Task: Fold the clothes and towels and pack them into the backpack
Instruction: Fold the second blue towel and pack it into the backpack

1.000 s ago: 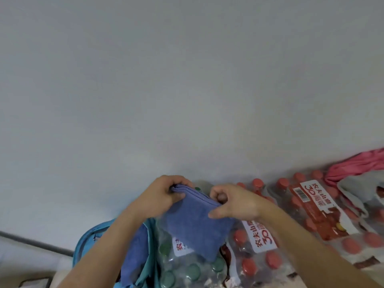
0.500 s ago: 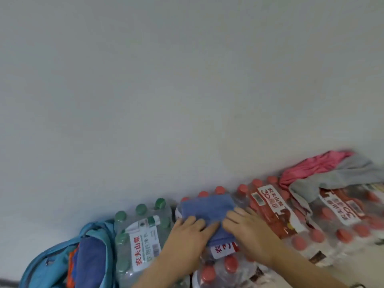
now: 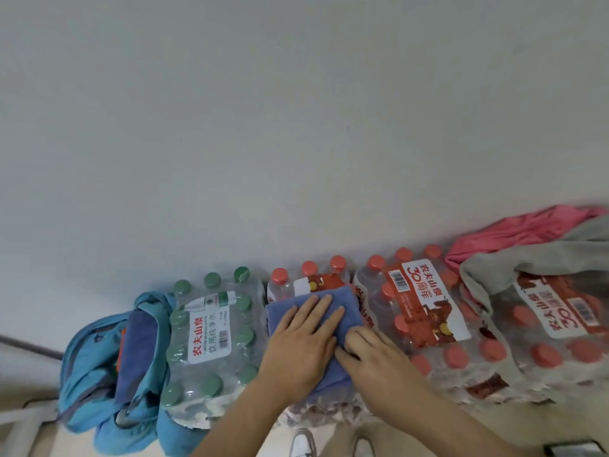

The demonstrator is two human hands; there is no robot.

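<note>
A folded blue towel [image 3: 346, 306] lies on top of a pack of red-capped water bottles [image 3: 309, 278]. My left hand [image 3: 301, 341] presses flat on it with straight fingers. My right hand [image 3: 375, 361] rests on the towel's right side, fingers bent at its edge. The open light blue backpack [image 3: 85, 374] stands on the floor at the left, with a dark blue cloth [image 3: 136, 351] and something orange inside. A pink garment [image 3: 514, 234] and a grey garment [image 3: 487, 275] lie crumpled on bottle packs at the right.
A pack of green-capped bottles [image 3: 211, 341] sits between the backpack and the towel. More red-capped packs [image 3: 425, 324] run to the right along a plain white wall [image 3: 296, 127]. My shoes [image 3: 303, 443] show at the bottom edge.
A second ago both hands held the blue towel up in the air. It has since been laid on the red-capped pack, and both hands now lie on it.
</note>
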